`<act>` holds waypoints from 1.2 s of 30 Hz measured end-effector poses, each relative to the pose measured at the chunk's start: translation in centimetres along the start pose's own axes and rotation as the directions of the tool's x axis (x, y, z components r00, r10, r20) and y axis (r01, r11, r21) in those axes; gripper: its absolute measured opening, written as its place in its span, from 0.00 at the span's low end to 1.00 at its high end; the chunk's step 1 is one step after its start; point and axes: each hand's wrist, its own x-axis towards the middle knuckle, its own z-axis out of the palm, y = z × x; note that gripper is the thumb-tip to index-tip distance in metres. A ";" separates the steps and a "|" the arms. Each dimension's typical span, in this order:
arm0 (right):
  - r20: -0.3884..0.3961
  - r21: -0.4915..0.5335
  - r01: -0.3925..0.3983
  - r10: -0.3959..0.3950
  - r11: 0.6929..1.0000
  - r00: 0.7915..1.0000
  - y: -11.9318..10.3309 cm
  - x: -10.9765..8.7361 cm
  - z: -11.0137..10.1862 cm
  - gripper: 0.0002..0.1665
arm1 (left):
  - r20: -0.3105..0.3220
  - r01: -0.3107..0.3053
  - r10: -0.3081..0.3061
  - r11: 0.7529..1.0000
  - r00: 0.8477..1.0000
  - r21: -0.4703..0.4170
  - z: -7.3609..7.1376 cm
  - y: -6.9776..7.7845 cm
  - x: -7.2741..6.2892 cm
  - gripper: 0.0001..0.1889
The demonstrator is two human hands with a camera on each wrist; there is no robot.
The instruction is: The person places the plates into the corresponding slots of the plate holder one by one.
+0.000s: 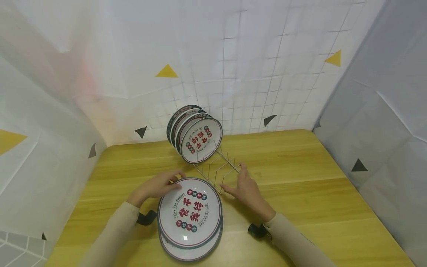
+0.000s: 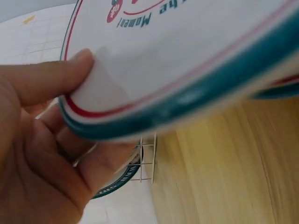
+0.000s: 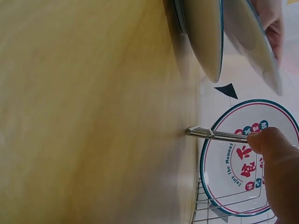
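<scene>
My left hand (image 1: 163, 185) pinches the rim of a white plate (image 1: 191, 233) with a green edge and red lettering, thumb on its face and fingers beneath. In the right wrist view this plate (image 3: 243, 37) tilts up off the plates under it (image 3: 205, 42). The lower stacked plate (image 1: 200, 255) shows past its near edge. My right hand (image 1: 247, 193) holds the near end of a wire dish rack (image 1: 216, 172), thumb on one side and fingers on the other. Its thumb presses a wire end in the right wrist view.
Several matching plates (image 1: 201, 141) stand on edge at the rack's far end. The wooden table (image 1: 300, 178) meets white sheeting (image 1: 140, 81) at the back and sides, marked with yellow and black triangles. Dark wrist-worn pieces (image 1: 257, 230) hang below both forearms.
</scene>
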 end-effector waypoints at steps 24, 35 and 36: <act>0.014 0.019 0.001 -0.001 1.000 1.000 0.3 -0.1 0.1 0.73 | -0.613 -0.207 0.125 0.976 0.780 -0.063 -8.6 5.8 1.9 0.21; -0.013 0.035 0.015 -0.014 0.999 1.000 0.2 -0.2 0.0 0.71 | -0.601 0.015 0.090 0.986 0.794 0.167 -11.3 8.4 6.8 0.21; -0.014 0.031 0.016 -0.016 0.999 1.000 0.2 -0.2 0.0 0.71 | -0.604 0.025 0.094 0.982 0.791 0.186 -11.3 8.5 7.2 0.20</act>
